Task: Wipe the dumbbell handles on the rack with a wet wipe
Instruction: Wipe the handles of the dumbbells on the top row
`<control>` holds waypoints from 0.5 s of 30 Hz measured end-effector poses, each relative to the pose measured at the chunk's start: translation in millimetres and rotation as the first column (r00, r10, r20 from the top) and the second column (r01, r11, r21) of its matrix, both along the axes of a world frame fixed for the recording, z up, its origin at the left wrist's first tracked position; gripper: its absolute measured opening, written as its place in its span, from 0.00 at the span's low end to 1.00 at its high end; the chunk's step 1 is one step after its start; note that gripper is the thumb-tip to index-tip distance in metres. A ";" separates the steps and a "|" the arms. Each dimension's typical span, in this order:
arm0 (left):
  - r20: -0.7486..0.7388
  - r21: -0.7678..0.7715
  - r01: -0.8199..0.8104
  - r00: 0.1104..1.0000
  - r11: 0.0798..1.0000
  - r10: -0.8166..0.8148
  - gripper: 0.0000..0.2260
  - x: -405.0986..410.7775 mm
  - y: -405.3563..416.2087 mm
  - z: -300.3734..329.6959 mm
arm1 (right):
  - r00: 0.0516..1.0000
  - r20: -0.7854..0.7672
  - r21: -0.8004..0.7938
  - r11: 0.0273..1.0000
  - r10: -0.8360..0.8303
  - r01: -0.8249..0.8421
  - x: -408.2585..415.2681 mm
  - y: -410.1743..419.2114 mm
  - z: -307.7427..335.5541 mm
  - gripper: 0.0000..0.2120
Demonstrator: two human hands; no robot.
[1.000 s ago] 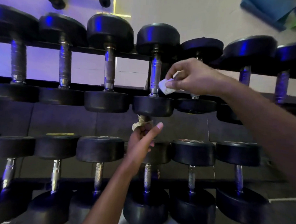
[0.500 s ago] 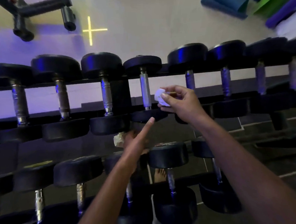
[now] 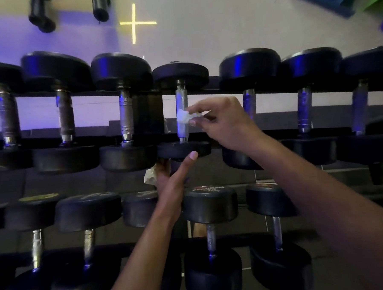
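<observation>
Black dumbbells with metal handles lie in two rows on a dark rack [image 3: 277,92]. My right hand [image 3: 227,122] pinches a white wet wipe [image 3: 184,116] and presses it against the silver handle [image 3: 182,104] of a small upper-row dumbbell near the middle. My left hand [image 3: 173,181] is just under that dumbbell's near head [image 3: 183,149]. Its fingers are curled round a crumpled off-white wipe [image 3: 150,176], and its thumb points up at the head.
More dumbbells flank the wiped one on both sides, such as a larger one [image 3: 125,114] to its left. The lower row [image 3: 209,203] sits close under my left forearm. Black equipment legs [image 3: 41,19] and blue and green mats [image 3: 348,6] lie on the pale floor beyond.
My right hand has brought the white wipe left onto the small dumbbell's handle. My left hand has stayed below its near head. The view has moved closer to the rack.
</observation>
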State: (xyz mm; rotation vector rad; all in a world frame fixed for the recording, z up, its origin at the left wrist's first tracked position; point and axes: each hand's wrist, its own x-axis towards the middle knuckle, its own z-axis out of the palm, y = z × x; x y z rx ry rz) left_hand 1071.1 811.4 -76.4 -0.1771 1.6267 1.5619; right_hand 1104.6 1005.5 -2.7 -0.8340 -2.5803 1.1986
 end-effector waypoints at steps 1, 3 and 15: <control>-0.013 0.002 -0.009 1.000 1.000 0.009 0.40 -0.4 0.0 -3.5 | 0.991 0.059 0.108 0.986 0.124 -0.129 -6.4 0.0 0.2 0.10; -0.044 0.020 -0.015 0.999 1.000 0.016 0.40 -1.5 0.1 -8.0 | 0.920 0.260 0.277 0.891 0.292 -0.361 -13.3 1.3 -5.9 0.12; -0.092 0.053 -0.073 0.993 0.996 0.078 0.38 -1.2 0.6 -11.8 | 0.569 0.720 0.404 0.426 0.398 -0.810 -84.7 -9.0 1.2 0.14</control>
